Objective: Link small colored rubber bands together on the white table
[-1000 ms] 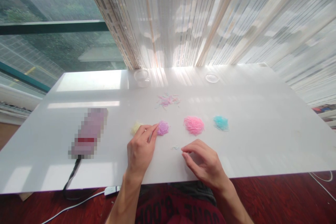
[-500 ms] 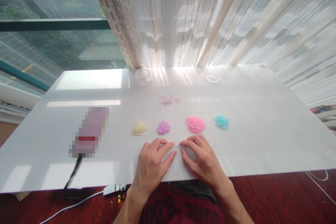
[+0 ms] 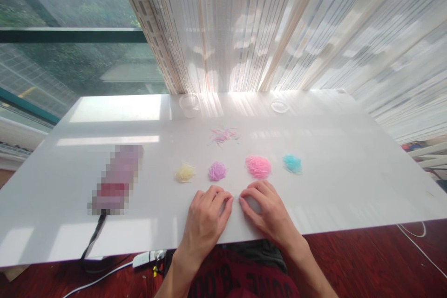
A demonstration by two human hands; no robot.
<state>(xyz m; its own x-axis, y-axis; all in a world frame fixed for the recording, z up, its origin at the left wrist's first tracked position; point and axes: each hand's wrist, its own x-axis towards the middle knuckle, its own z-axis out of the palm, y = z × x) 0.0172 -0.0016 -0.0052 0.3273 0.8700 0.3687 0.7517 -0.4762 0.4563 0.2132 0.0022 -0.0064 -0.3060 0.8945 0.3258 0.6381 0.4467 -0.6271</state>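
My left hand (image 3: 208,212) is close to the table's front edge, its thumb and index fingertips pinched together. Facing it across a small gap, my right hand (image 3: 264,205) has its thumb and index fingertips closed too. Whatever lies between the fingertips is too small to make out. Just beyond my hands, little thin strips lie sorted by colour: a yellow pile (image 3: 185,172), a purple pile (image 3: 217,171), a larger pink pile (image 3: 258,166) and a blue pile (image 3: 292,164). Behind these, a loose heap of mixed-colour strips (image 3: 224,135) is spread out.
A clear round tub (image 3: 189,105) and a clear lid (image 3: 280,106) stand at the back of the white table (image 3: 349,172). On the left lies a blurred-out purple object (image 3: 118,177) with a black strap. A power strip (image 3: 148,258) is below the front edge.
My left thumb and index finger have closed together, where they were slightly apart before. The right fingertips have drawn closer to each other. The whole view has shifted a little.
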